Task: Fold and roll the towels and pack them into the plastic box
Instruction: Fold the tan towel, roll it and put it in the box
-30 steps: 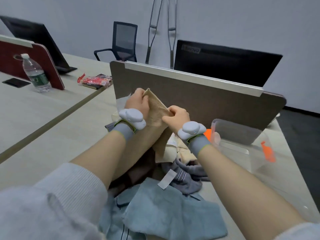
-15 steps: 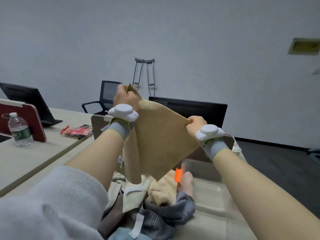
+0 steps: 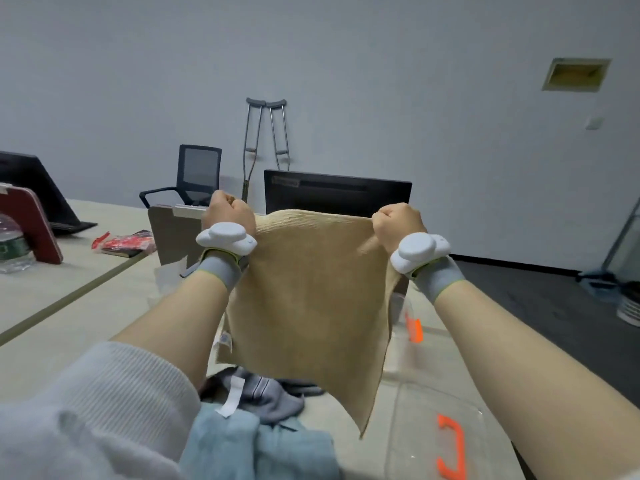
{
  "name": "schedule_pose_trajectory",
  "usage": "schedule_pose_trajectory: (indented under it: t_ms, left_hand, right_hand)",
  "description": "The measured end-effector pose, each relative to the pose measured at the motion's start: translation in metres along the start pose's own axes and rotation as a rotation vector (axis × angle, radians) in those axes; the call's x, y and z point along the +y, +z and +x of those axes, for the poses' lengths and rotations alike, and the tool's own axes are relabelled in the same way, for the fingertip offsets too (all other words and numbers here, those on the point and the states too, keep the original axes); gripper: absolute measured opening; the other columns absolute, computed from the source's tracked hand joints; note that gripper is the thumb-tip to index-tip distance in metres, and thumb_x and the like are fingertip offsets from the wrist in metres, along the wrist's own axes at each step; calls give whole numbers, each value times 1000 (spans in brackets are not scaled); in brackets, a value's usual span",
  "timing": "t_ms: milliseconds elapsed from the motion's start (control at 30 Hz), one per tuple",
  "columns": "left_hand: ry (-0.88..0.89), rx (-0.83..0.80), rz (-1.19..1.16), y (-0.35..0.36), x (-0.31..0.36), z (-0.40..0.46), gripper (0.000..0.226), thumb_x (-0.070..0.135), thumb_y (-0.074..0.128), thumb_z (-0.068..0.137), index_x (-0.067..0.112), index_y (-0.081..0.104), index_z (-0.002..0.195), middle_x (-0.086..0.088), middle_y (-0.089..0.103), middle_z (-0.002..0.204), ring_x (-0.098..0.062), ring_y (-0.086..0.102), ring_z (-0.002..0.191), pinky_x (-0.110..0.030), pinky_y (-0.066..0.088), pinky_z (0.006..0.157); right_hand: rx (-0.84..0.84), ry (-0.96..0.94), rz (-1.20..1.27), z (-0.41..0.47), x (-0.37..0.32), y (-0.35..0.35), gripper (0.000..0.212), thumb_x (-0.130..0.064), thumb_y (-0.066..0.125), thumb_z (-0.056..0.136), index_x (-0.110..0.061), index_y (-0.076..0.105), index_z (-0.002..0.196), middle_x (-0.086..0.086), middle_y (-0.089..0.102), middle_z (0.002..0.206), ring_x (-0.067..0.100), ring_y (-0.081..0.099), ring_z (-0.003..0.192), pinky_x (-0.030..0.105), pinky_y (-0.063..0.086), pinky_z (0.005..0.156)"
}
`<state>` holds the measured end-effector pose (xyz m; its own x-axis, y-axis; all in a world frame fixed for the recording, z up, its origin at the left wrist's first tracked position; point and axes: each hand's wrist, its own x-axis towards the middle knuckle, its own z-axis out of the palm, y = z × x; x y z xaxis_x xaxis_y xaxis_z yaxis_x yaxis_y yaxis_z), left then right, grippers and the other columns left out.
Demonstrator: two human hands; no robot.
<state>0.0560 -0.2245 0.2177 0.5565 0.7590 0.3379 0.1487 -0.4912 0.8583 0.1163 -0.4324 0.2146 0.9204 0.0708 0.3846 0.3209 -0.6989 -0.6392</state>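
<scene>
Grey wall w/ crutches point(image 3: 266, 140) leaning on it, office chair point(image 3: 194, 176) and dark monitor point(image 3: 337, 194) behind a pale tabletop point(image 3: 69, 306). Held up in front of the monitor: tan towel point(image 3: 308, 306), spread flat and hanging free, lower corner dangling toward the tabletop. Left hand point(image 3: 230, 213) has its grip clenched round the towel's top-left corner, right hand point(image 3: 396, 225) likewise bunched on the top-right corner; both wear white wrist devices. Below the tan towel lies a heap of others: grey towel point(image 3: 270, 393) w/ white label, light blue towel point(image 3: 263, 448) nearest the person. Clear plastic box point(image 3: 433, 393) w/ orange clips sits to the right of the tan towel's hanging edge; can't tell if anything's in it yet.

Step in hand, prob: opening the towel out square, prior to folding. Nothing folded or rolled so far as seen, so task looks early. Next move calls for laying it flat on a bare bit of tabletop, or bringing the two corners together for a mid-air halving, keeping edges aligned so the roll comes out even and fits the box
</scene>
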Motion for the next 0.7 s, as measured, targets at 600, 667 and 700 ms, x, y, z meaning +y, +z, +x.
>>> schedule_pose_trajectory:
  t_ms: [600, 667, 700]
  left_hand:
    - [-244, -752, 657, 63, -182, -114, 12, 15, 51, 90, 11, 60, 96, -8, 58, 97, -28, 58, 93, -32, 46, 79]
    - [-259, -694, 633, 67, -190, -122, 4, 10, 48, 89, 10, 53, 90, -9, 54, 91, -26, 51, 84, -30, 40, 73]
    - [-268, -659, 603, 69, -195, -123, 4, 7, 47, 88, 9, 50, 88, -10, 53, 88, -26, 49, 82, -30, 38, 72]
  right_hand:
    - [-785, 134, -551, -114, 171, 129, 36, -2, 45, 86, -6, 60, 119, 16, 52, 131, 31, 51, 122, 33, 44, 100]
    - [-877, 142, -532, -124, 175, 137, 39, -1, 46, 87, -2, 55, 126, 18, 50, 135, 31, 50, 124, 33, 43, 100]
    - [-920, 143, -531, -129, 177, 141, 41, -1, 47, 89, -1, 52, 130, 19, 48, 137, 31, 49, 125, 33, 42, 101]
